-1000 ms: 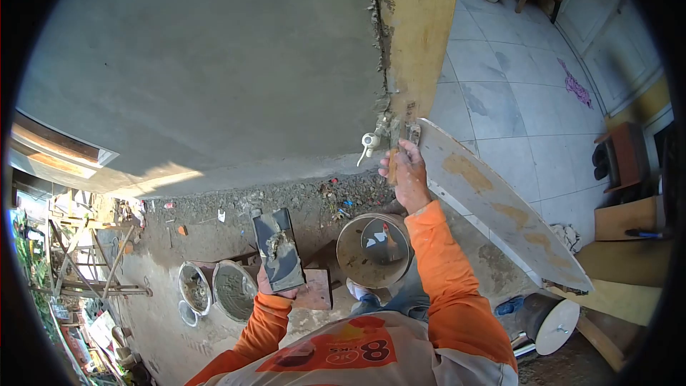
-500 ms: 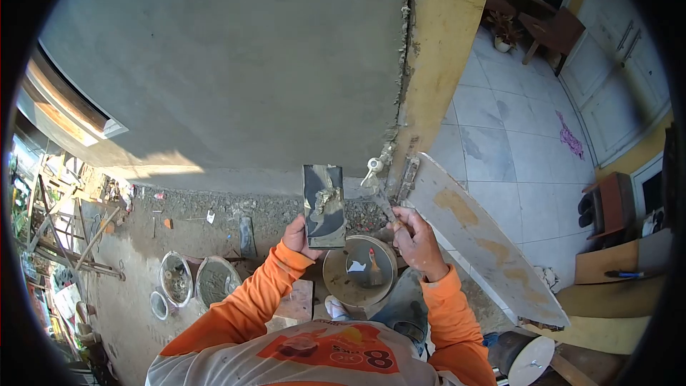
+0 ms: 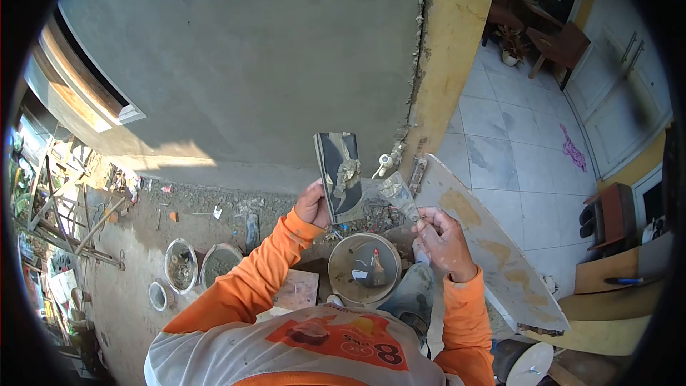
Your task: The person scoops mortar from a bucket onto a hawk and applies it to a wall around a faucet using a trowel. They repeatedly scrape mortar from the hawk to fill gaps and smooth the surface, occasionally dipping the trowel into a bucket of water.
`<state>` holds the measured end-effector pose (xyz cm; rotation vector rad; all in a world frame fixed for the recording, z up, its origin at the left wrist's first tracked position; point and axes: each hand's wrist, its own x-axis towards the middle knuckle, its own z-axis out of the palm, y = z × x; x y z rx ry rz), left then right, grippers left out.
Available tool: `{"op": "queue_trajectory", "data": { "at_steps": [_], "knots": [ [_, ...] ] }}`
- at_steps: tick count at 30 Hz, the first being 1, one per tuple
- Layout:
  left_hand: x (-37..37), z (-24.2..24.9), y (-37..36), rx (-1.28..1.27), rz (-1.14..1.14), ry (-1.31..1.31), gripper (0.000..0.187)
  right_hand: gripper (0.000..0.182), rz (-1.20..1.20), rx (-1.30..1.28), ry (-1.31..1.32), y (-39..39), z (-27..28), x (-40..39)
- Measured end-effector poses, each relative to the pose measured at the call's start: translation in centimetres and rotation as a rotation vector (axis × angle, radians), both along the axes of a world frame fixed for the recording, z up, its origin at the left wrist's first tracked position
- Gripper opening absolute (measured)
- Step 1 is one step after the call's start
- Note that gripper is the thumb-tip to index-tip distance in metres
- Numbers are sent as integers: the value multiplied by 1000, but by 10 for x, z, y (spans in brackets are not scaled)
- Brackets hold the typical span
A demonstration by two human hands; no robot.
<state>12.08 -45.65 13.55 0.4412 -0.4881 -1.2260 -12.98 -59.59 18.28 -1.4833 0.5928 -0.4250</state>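
Note:
My left hand (image 3: 313,204) grips the edge of a dark rectangular plastering float (image 3: 330,154), its flat face turned up with a lump of wet mortar (image 3: 348,174) on it. In my right hand (image 3: 444,239) is a putty knife (image 3: 400,194), pinched by the handle, its broad mortar-smeared blade pointing up and left. The blade is just right of the float, apart from it. Behind them stands the grey plastered wall (image 3: 243,64), with a tap (image 3: 386,163) low at its right corner. Below my hands is a round bucket (image 3: 334,282) holding water and a brush (image 3: 377,271).
Mortar buckets (image 3: 179,287) stand on the ground to the left. A long stained board (image 3: 493,250) leans at the right, beside the tiled porch (image 3: 493,157). A yellow pillar (image 3: 454,36) borders the plaster. Wooden scaffolding (image 3: 61,193) is at the far left.
The float has risen and is tilted more, mortar still on it. My right hand has shifted right and slightly down, and the knife blade has turned its broad face into view.

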Motion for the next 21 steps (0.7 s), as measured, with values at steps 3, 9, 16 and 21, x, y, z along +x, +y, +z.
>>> {"op": "queue_trajectory", "data": {
  "at_steps": [3,9,16,21],
  "knots": [
    [7,7,7,16,80,-233,42,27,114,-24,83,11,25,-2],
    [1,14,27,26,277,-548,45,28,227,-78,186,28,54,7],
    [-12,10,50,178,324,-785,47,29,241,-498,172,39,46,20],
    [-8,3,54,360,497,-1390,45,29,358,-187,214,37,56,19]
  ]
}}
